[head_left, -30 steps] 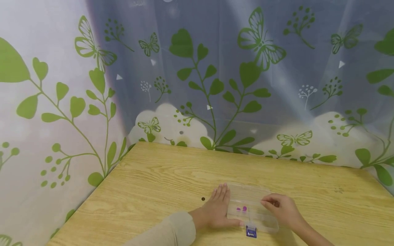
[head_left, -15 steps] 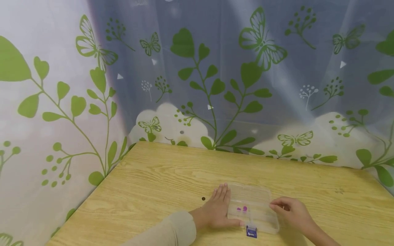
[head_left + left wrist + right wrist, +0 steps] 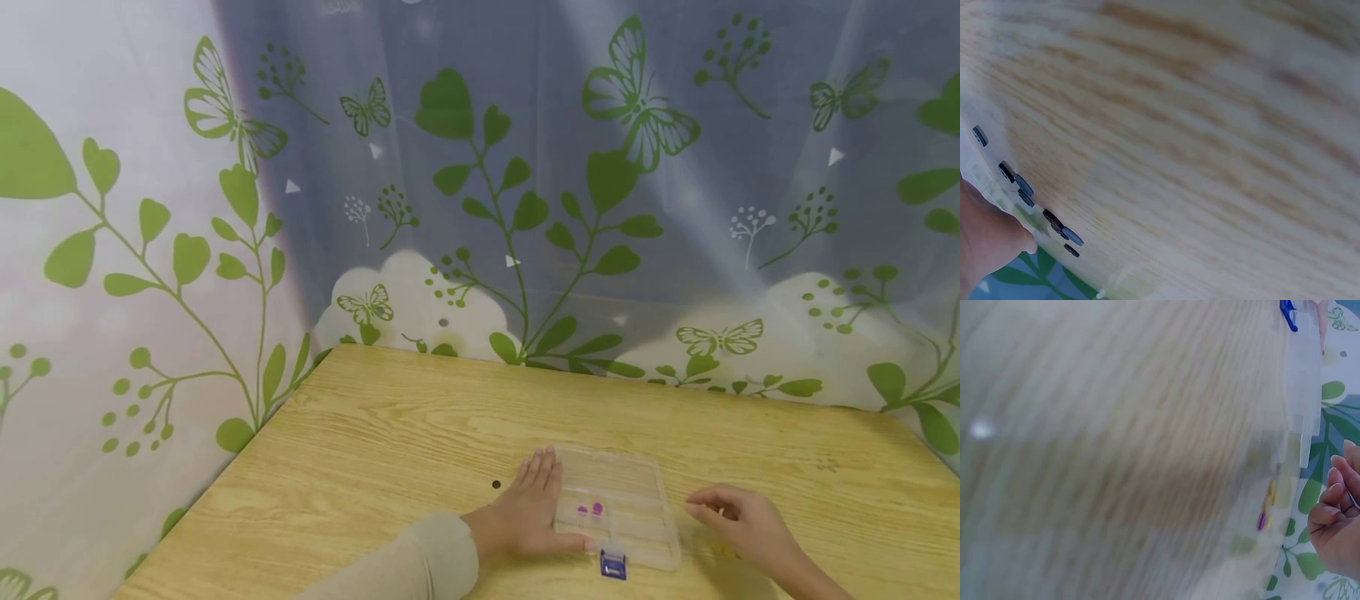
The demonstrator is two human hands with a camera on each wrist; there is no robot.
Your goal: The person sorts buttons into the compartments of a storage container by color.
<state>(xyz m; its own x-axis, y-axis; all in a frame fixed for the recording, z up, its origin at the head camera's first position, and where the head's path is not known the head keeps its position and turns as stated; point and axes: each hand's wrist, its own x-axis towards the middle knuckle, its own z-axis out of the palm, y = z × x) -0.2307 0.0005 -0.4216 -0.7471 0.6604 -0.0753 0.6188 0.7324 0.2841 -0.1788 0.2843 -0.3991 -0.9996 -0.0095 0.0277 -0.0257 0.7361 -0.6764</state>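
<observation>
A clear plastic compartment box (image 3: 637,490) with a blue latch (image 3: 612,565) lies open on the table. My left hand (image 3: 528,508) rests along its left edge, fingers straight and thumb stretched toward the front edge. Two small purple pieces (image 3: 597,508) sit inside the box. Off the box's right side, my right hand (image 3: 742,521) hovers over the table with loosely curled fingers, nothing visible between them. Below it shows a bit of yellow (image 3: 723,549); the right wrist view has small yellow pieces (image 3: 1270,494) and a purple piece (image 3: 1262,521) there.
Several dark, button-like discs (image 3: 1024,185) lie on the tabletop in the left wrist view. One dark disc (image 3: 496,484) shows left of my left hand in the head view. A leaf-patterned curtain (image 3: 480,208) closes off the wood-grain table (image 3: 420,417) at the back and left.
My right hand has moved right, from over the box to the table beside it, uncovering the box's right side and the yellow bit. My left hand has stayed in place.
</observation>
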